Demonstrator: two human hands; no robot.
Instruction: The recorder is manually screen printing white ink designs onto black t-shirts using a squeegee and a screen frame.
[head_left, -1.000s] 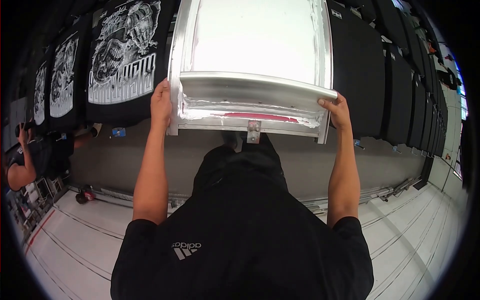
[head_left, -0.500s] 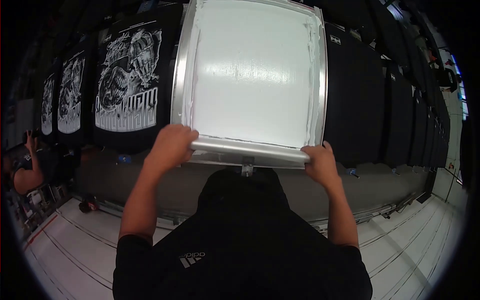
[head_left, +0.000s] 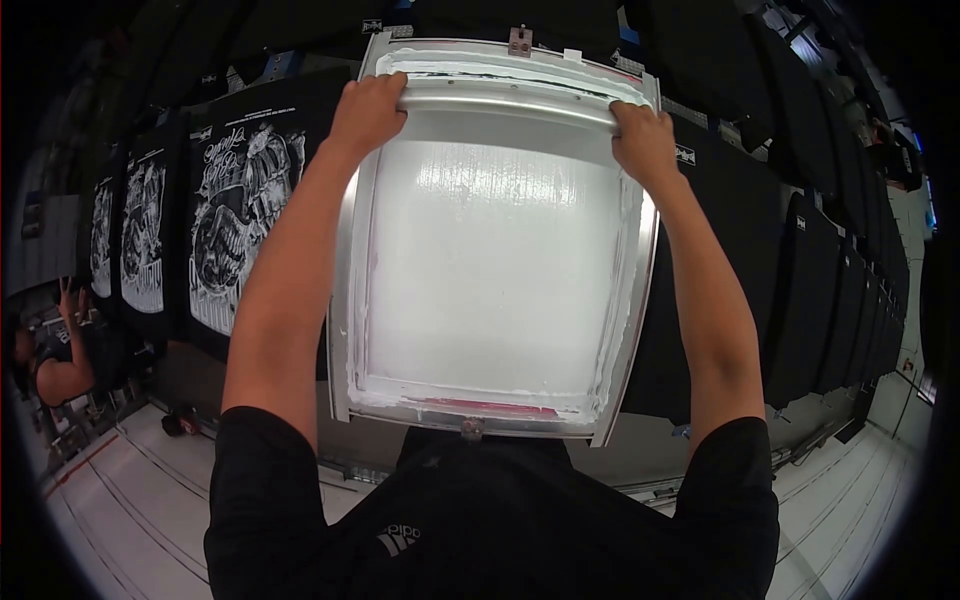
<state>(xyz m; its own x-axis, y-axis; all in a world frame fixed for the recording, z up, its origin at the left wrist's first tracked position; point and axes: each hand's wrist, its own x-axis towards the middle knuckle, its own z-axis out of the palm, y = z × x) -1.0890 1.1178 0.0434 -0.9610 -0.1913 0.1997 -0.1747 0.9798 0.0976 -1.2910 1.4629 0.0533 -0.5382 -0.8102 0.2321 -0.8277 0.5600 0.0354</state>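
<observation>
In my remote feed, the wearer's dark top (head_left: 530,520) fills the bottom, and just beyond it the silver frame (head_left: 340,340) lies mid-view, its longer axis running away from the body. A glossy white panel (head_left: 490,270) takes up most of its inside. The relation I care about is at the far end: the metal bar (head_left: 505,103) lies crosswise, nearly square to the frame's length, with the panel on its body side. Its 2 ends sit right in the fingers, so neither hand is nearer. The left hand (head_left: 370,115) is clamped over the left end, the right hand (head_left: 645,140) over the right; I can't tell how the thumbs press underneath.

My count, largest first: 1 frame; 1 panel; 3 printed black shirts (head_left: 245,220) at left; plain black shirts (head_left: 812,280) at right, too overlapped to count; 1 co-worker (head_left: 75,370) at far left; 1 bar; 2 gripping hands; 2 brackets (head_left: 520,40), 1 at each end of the frame; 1 red strip (head_left: 500,408) along its near edge.
</observation>
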